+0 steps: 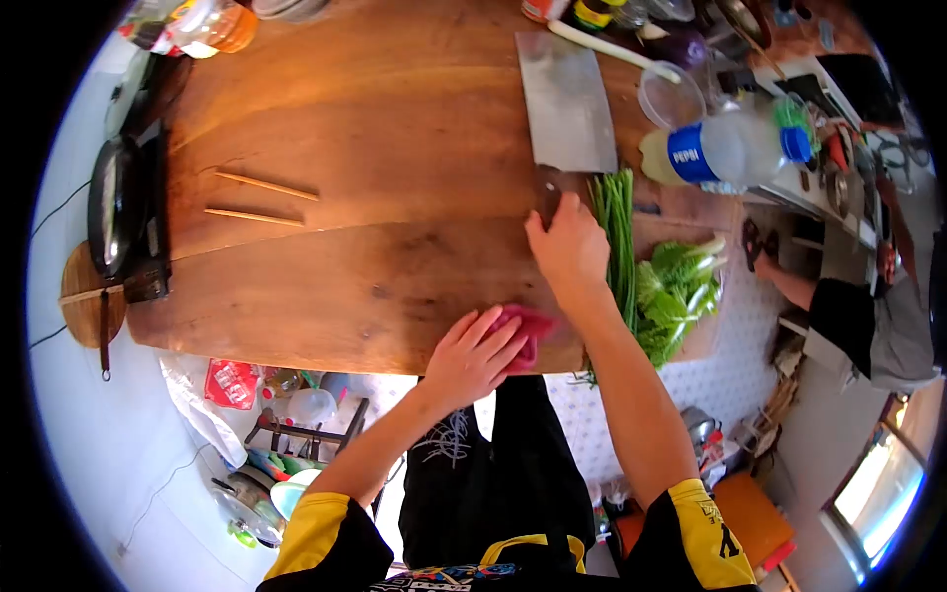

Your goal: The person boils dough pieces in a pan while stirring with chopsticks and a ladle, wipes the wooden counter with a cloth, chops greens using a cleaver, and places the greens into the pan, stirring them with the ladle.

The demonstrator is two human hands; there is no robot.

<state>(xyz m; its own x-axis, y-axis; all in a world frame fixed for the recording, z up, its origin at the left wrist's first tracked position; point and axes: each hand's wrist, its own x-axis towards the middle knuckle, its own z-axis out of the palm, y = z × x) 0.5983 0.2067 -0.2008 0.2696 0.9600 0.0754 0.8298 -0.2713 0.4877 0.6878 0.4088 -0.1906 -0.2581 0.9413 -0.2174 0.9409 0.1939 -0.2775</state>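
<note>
Nearer the person than the cleaver [567, 104], a pink cloth [533, 328] is pinned on the table [395, 109] by the spread fingers of the left hand [472, 357], its covered part being hidden. Just by the cleaver's dark handle, the right hand [572, 247] is held half-curled; whether the handle is gripped cannot be told. Beside that handle, green stalks [619, 222] are laid, their lower ends partly hidden by the right forearm [636, 395].
</note>
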